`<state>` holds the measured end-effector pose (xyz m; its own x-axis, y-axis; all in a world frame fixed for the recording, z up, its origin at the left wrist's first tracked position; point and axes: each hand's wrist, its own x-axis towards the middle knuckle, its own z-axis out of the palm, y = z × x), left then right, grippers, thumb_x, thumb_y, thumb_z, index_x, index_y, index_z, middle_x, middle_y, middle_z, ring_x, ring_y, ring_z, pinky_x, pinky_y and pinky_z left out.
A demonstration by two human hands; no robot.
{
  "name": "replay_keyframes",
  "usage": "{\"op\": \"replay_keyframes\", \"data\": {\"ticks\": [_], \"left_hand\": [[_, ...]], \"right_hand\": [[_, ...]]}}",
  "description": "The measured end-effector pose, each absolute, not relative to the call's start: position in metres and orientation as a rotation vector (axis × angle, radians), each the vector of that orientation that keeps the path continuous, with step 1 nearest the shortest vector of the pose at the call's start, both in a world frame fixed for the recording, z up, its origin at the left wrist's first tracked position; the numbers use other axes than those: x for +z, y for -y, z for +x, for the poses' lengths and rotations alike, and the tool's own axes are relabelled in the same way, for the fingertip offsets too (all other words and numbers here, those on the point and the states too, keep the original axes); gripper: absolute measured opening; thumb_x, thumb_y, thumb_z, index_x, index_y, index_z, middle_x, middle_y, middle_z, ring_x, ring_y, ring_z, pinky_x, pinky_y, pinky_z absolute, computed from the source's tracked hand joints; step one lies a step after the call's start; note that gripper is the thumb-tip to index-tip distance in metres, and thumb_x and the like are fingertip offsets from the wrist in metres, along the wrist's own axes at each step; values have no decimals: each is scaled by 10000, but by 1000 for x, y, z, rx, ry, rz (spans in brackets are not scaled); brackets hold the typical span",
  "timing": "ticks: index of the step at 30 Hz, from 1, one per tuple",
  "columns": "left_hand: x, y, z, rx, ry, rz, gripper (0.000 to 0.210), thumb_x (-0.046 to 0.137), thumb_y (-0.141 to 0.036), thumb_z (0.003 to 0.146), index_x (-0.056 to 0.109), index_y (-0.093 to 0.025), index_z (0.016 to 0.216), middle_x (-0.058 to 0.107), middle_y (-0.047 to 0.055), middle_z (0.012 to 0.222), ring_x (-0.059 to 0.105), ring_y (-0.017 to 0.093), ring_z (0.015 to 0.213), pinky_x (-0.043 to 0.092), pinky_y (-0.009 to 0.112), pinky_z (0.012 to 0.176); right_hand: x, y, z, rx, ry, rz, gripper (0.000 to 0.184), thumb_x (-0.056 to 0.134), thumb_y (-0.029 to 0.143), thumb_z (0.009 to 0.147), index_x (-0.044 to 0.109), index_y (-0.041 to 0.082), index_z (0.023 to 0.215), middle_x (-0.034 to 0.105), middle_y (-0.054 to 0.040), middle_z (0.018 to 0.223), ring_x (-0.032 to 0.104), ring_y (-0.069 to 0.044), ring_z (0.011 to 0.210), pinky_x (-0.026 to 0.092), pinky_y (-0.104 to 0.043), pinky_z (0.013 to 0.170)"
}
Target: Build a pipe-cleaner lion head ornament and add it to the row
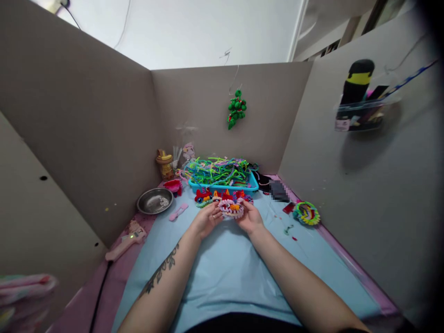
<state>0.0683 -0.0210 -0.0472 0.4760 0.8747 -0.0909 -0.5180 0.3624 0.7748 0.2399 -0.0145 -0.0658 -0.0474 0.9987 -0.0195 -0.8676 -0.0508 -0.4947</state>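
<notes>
Between my two hands is a small pink and lilac craft piece (231, 209), made of twisted fuzzy pipe cleaners with an orange and red part in it. My left hand (208, 219) holds its left edge, fingers curled around it. On its other edge, my right hand (250, 218) grips with the thumb and fingers. Just behind it lie several similar red, blue and orange pipe-cleaner pieces (203, 196), partly hidden by my hands. Farther back stands a blue tray (225, 189) heaped with green, blue and purple pipe cleaners (222, 170).
At left are a metal bowl (145, 203) with small white bits, a pink clip-like tool (178, 212) and a pink glue gun (126, 244). A ring of colourful pipe cleaners (307, 213) lies right. Grey panels (222, 78) enclose the table; a clear holder (360, 113) hangs on the right one.
</notes>
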Motion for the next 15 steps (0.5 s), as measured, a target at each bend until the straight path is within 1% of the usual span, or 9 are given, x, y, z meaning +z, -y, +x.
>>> {"op": "replay_keyframes", "data": {"ticks": [3,7,12,15], "left_hand": [[-50,20,62,973,-504,710,260,633,-257,763,614,-157,1002,659,81,968,626,151,810,496,267,735],[-52,17,55,1054,-568,669,221,635,-152,740,633,-161,961,669,49,913,622,117,729,504,220,665],[-56,14,50,1086,-583,628,252,646,-169,735,610,-215,980,663,12,890,624,100,690,513,213,629],[-57,13,47,1094,-567,608,268,646,-164,735,600,-222,993,660,7,875,623,95,666,514,205,602]], "right_hand": [[-66,18,233,1647,335,-467,132,535,120,757,645,177,714,713,-15,656,672,-166,622,568,-302,596],[-60,26,225,1701,317,-498,170,502,84,761,645,175,770,718,-14,690,672,-154,638,562,-287,609],[-51,36,220,1764,382,-410,136,524,106,772,620,177,837,725,-30,778,676,-170,695,558,-330,661],[-53,36,221,1763,403,-384,176,531,75,760,604,190,870,723,-17,782,675,-170,702,556,-329,647]]}}
